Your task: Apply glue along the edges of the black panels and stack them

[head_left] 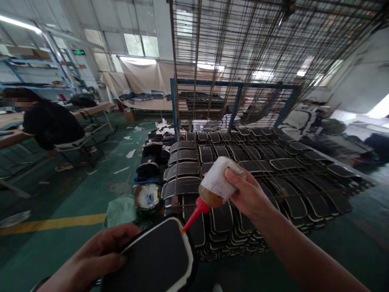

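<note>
R. hand (pixel 251 194): fingers wrapped round a white-and-amber bottle (pixel 217 184), tipped nozzle-down at an angle.
L. hand (pixel 95 252): gripping a dark panel (pixel 154 257) at bottom ctr., thumb on its face; some fingers out of sight beneath.
Red nozzle (pixel 196 213): tip at the pale border (pixel 189 253) by the panel's far r. corner; touching or a hair off, can't tell from where I stand.
Technique: IMO a light, even squeeze, tip on the pale strip only, nothing onto the dark face; at the bend, better to turn the panel w/ the l. hand than stretch the r.
Risk: too hard a press could leave a blob at the corner.
Wire rack (pixel 174 105): just beyond, w/ rows of similar pale-edged pcs. (pixel 184 170) laid out.
Seated worker (pixel 57 121): at a table (pixel 103 106), far l., well apart.
</note>
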The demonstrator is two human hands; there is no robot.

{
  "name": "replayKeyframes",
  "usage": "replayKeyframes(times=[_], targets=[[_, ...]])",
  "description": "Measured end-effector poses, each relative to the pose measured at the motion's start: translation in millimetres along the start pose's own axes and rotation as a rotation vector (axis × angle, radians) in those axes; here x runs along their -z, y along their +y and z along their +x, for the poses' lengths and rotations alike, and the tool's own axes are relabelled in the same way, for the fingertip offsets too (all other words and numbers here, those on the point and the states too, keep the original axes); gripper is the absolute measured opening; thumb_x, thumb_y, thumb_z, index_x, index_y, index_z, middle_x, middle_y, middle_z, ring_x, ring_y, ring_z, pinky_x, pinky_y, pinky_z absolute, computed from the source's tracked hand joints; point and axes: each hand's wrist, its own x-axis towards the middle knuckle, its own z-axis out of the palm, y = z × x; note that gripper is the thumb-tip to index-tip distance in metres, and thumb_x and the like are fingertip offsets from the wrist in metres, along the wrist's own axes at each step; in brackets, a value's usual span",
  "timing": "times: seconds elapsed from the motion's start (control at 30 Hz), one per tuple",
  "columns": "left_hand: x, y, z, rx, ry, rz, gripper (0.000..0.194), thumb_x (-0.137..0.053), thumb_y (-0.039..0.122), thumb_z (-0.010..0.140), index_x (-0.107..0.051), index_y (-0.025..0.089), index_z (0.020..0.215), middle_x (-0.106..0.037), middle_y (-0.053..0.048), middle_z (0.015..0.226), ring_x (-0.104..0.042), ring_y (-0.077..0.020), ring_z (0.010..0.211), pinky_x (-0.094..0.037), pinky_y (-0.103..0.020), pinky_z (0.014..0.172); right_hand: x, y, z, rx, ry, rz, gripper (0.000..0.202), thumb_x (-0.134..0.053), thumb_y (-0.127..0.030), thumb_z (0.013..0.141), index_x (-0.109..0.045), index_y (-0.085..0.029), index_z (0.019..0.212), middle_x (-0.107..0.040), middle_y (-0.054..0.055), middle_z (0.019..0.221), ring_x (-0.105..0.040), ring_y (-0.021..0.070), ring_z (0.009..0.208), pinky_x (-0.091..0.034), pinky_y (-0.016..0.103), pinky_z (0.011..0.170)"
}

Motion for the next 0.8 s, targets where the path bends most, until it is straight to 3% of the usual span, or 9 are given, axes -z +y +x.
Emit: replayKeyframes(times=[0.4,0.5,0.63,0.8], targets=[[7.8,-6.0,2.1,-0.006,0.098,-0.058,0.035,-0.086,0.032,0.054,-0.078,0.027,0.088,-0.081,-0.002,0.087,-0.074,-0.0293,0.077,-0.06,-0.034,0.065,4.1,2.6,-15.3,-0.037,0.04,0.001,0.032,-0.088,-0.044,0.076,-0.074,-0.024,0.096,-0.06,0.002,0.079,-0.054,0.0175,0.068,-0.047,0.024,0.059],[8.5,-6.4,2.6,-0.006,0.147,-0.082,0.035,-0.087,0.028,0.055,-0.078,0.027,0.089,-0.081,-0.002,0.086,-0.074,-0.0291,0.077,-0.06,-0.033,0.064,4.2,3.7,-18.5,-0.019,0.087,0.009,0.033,-0.088,-0.044,0.076,-0.074,-0.023,0.098,-0.061,0.003,0.081,-0.054,0.0174,0.07,-0.048,0.023,0.06],[6.5,-7.0,4.5,0.007,0.126,-0.135,0.034,-0.086,0.026,0.057,-0.077,0.024,0.09,-0.081,-0.003,0.088,-0.074,-0.0293,0.077,-0.06,-0.034,0.066,3.7,8.4,-19.8,-0.012,0.163,0.043,0.033,-0.089,-0.044,0.075,-0.075,-0.022,0.096,-0.062,0.003,0.079,-0.055,0.0174,0.069,-0.049,0.022,0.059],[-2.2,-8.3,5.3,0.014,0.114,-0.254,0.033,-0.086,0.021,0.06,-0.075,0.026,0.091,-0.08,-0.001,0.087,-0.075,-0.0269,0.078,-0.062,-0.034,0.067,2.3,18.3,-14.5,-0.021,0.325,0.141,0.037,-0.096,-0.042,0.066,-0.077,-0.02,0.089,-0.064,0.002,0.078,-0.057,0.0161,0.068,-0.052,0.02,0.057]])
